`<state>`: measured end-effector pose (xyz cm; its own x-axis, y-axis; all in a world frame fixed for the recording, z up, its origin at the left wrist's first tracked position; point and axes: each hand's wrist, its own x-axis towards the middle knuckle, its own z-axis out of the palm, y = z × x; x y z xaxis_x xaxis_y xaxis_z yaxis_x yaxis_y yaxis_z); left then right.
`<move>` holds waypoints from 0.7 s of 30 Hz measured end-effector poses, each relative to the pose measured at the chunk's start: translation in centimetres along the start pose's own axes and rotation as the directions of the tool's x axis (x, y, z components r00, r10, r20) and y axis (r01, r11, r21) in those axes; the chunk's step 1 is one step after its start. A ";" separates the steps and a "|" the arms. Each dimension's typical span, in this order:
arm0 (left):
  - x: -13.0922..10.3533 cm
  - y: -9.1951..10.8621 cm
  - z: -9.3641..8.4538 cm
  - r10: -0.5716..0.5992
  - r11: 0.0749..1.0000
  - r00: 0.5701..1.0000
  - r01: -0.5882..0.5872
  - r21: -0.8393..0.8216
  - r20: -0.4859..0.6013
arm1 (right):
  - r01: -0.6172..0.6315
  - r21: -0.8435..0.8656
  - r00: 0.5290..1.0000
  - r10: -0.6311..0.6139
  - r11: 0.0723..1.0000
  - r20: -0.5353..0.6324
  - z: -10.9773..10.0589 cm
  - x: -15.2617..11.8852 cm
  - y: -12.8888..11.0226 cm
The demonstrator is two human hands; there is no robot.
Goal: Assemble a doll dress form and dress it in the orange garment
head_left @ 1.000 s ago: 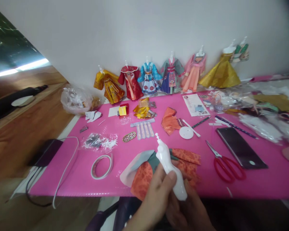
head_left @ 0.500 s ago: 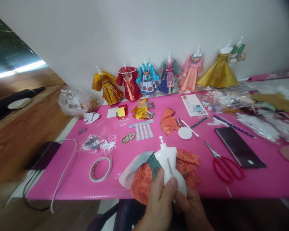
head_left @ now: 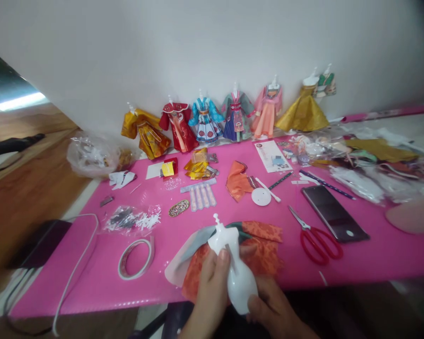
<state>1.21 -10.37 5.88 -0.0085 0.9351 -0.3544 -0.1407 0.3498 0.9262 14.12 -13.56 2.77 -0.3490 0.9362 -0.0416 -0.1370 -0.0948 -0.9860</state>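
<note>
A white doll torso mannequin (head_left: 240, 285) is held tilted over the table's near edge, its neck knob pointing up and left. My left hand (head_left: 214, 278) is closed around its upper side, the thumb across the chest by a slit or thin strip I cannot make out. Its lower end is gripped by my right hand (head_left: 272, 303), thumb on the front. Behind the hands lies an orange patterned garment (head_left: 263, 235) with dark green and pale grey cloth parts, partly hidden by the mannequin and the left hand.
Red-handled scissors (head_left: 320, 242) and a phone (head_left: 334, 214) lie to the right, a tape roll (head_left: 121, 263) to the left. Several dressed doll mannequins (head_left: 207, 120) line the wall. Plastic bags (head_left: 356, 181) and cloth pieces crowd the pink table's (head_left: 92, 282) right back.
The mannequin has tilted further left and come lower, its lower end showing more. My left hand has shifted up toward its chest. The whole view has swung slightly right.
</note>
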 end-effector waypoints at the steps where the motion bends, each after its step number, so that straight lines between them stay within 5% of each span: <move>1: 0.0 -0.1 0.1 0.008 1.000 0.999 -0.008 0.010 -0.032 | 0.001 0.013 1.000 -0.001 1.000 0.012 -0.2 0.1 -0.2; 12: -0.1 -0.9 1.3 -0.036 0.992 0.999 0.041 -0.118 0.038 | 0.030 -0.003 0.998 -0.030 1.000 -0.052 -0.3 0.0 0.9; 17: 0.7 -0.8 0.6 -0.026 0.998 0.995 0.032 -0.058 0.093 | 0.047 -0.285 0.995 -0.070 0.957 -0.071 -1.3 0.1 0.3; 21: 1.4 -1.1 0.3 0.073 0.997 0.983 -0.069 -0.030 0.166 | -0.041 -0.493 0.970 -0.085 0.869 -0.230 -2.8 0.2 -0.2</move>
<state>1.68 -9.43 4.45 0.1454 0.9547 -0.2595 -0.1694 0.2824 0.9442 16.67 -12.38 2.46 -0.1138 0.9935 0.0064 0.3518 0.0463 -0.9349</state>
